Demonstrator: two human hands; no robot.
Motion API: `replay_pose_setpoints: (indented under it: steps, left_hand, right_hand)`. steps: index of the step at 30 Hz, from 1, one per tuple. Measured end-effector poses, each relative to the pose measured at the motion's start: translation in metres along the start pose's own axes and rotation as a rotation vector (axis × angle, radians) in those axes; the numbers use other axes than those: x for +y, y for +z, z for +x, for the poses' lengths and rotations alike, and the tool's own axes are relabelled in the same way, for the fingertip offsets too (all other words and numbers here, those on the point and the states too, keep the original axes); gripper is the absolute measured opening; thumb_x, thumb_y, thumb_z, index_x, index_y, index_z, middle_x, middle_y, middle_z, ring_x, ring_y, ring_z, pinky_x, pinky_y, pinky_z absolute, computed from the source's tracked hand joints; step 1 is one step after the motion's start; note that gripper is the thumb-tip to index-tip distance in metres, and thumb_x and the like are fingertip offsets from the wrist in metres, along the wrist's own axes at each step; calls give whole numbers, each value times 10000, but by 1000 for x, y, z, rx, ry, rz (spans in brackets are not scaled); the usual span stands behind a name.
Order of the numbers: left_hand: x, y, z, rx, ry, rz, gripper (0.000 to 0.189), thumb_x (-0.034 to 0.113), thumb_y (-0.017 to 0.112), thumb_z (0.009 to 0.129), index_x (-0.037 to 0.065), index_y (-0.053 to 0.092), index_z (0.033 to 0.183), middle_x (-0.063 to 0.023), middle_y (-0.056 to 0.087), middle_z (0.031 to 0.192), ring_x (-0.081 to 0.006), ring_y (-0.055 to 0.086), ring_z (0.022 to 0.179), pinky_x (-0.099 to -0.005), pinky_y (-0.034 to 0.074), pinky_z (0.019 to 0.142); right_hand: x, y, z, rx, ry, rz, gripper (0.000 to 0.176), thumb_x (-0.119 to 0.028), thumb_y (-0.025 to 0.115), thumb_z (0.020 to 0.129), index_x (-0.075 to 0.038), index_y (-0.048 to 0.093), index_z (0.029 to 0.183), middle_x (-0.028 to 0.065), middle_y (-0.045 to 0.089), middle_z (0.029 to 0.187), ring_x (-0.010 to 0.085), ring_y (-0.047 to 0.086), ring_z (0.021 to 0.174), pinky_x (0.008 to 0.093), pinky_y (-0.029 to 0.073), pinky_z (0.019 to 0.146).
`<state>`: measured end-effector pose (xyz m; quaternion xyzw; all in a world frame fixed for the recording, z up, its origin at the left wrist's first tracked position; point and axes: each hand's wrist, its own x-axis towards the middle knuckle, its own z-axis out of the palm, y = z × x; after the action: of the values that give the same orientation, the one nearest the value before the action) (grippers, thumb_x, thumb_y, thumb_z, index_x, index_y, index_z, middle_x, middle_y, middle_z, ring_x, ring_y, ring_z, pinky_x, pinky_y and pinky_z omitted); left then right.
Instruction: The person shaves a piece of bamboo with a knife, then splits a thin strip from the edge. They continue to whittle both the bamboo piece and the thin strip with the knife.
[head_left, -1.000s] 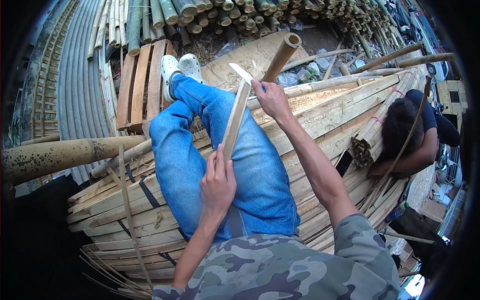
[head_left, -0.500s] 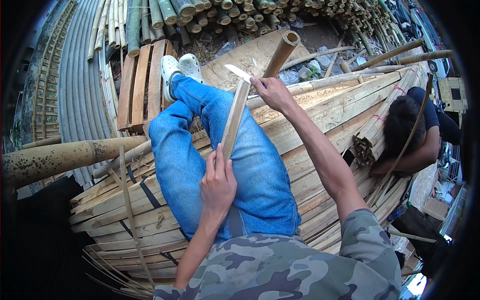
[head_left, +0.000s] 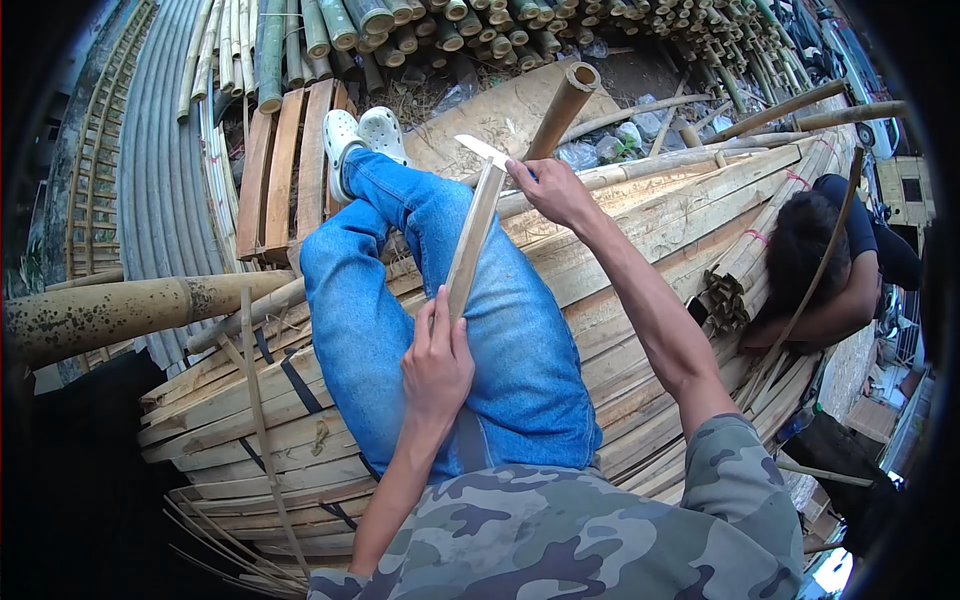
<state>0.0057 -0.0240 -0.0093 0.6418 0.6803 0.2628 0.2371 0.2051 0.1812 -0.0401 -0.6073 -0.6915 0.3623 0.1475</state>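
Observation:
Across my lap, over the blue jeans [head_left: 350,300], lies a flat split bamboo strip [head_left: 474,232] that slants up and away. My left hand [head_left: 437,355] is wrapped round its near end on my thigh. At the strip's far end, my right hand [head_left: 552,190] is closed on the handle of a knife [head_left: 480,151]. The pale blade points to the left and sits right at the strip's tip. Most of the knife's handle is hidden inside my fingers.
I sit on stacked bamboo slats [head_left: 640,250]. An upright bamboo pole [head_left: 566,105] stands just beyond my right hand. A thick bamboo pole [head_left: 110,312] reaches in from the left, near a wooden crate [head_left: 285,170]. A person [head_left: 815,250] bends over at the right, beside bundled strips [head_left: 735,290].
My right hand and the knife have shifted very slightly right and down at the strip's far end. My left hand keeps its hold on the strip.

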Motion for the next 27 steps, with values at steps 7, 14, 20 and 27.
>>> replay_pose_setpoints:
  steps: [7, 14, 20, 27]
  left_hand:
    - [8, -11, 10, -82, -98, 6, 606, 151, 641, 894, 4, 404, 1433, -231, 488, 1326, -390, 523, 1203, -480, 450, 969]
    - [27, 16, 146, 144, 428, 190, 866, 349, 665, 809, -52, 279, 1472, -221, 375, 1453, -360, 311, 1398, -501, 179, 1188]
    - [7, 54, 180, 10, 399, 310, 805, 439, 670, 738, -53, 462, 1339, -191, 492, 1344, -297, 378, 1368, -529, 99, 1203]
    - [3, 56, 179, 65, 392, 280, 597, 351, 654, 698, -32, 567, 1147, -157, 584, 1180, -282, 512, 1209, -530, 176, 1184]
  right_hand:
    - [-10, -11, 13, -71, 2, -106, 578, -461, 456, 982, 48, 690, 841, 286, 645, 721, 462, 651, 765, 509, 498, 760]
    - [-13, -10, 11, -4, -12, -156, 536, -468, 467, 964, -4, 723, 887, 288, 668, 796, 467, 656, 841, 513, 514, 806]
    - [-20, -19, 10, 8, -15, -248, 531, -475, 494, 941, -2, 730, 890, 268, 685, 832, 447, 664, 856, 506, 520, 814]
    - [-10, -10, 19, -51, -74, -264, 548, -496, 489, 932, -10, 742, 898, 249, 697, 875, 432, 661, 908, 492, 512, 865]
